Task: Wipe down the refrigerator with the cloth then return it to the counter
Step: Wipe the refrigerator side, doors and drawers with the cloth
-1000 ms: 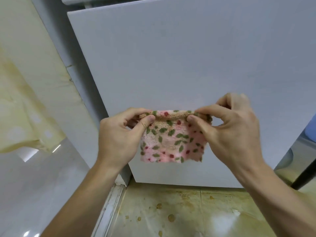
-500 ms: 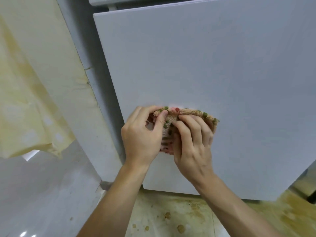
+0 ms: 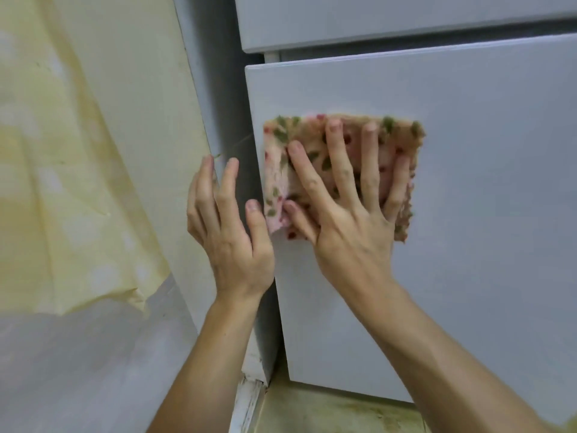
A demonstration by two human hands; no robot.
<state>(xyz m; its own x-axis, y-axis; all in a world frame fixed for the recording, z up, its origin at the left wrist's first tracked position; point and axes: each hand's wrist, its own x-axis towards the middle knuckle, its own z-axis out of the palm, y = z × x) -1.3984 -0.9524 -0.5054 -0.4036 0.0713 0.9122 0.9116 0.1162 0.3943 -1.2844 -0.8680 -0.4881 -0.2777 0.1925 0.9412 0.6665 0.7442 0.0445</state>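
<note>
A pink cloth with green and red spots lies flat against the grey lower door of the refrigerator, near the door's left edge. My right hand presses it to the door with spread, straight fingers. My left hand hovers just left of the cloth, beside the door's edge, fingers straight and holding nothing; its thumb tip is close to the cloth's lower left corner. A second grey door sits above.
A pale wall stands left of the refrigerator, with a stained yellowish sheet hanging over it. A stained tiled floor shows below the door. The counter is not in view.
The cloth went from being held and folded by both hands to being spread flat on the door under my right hand. My left hand let go and moved left. The view shifted left and up.
</note>
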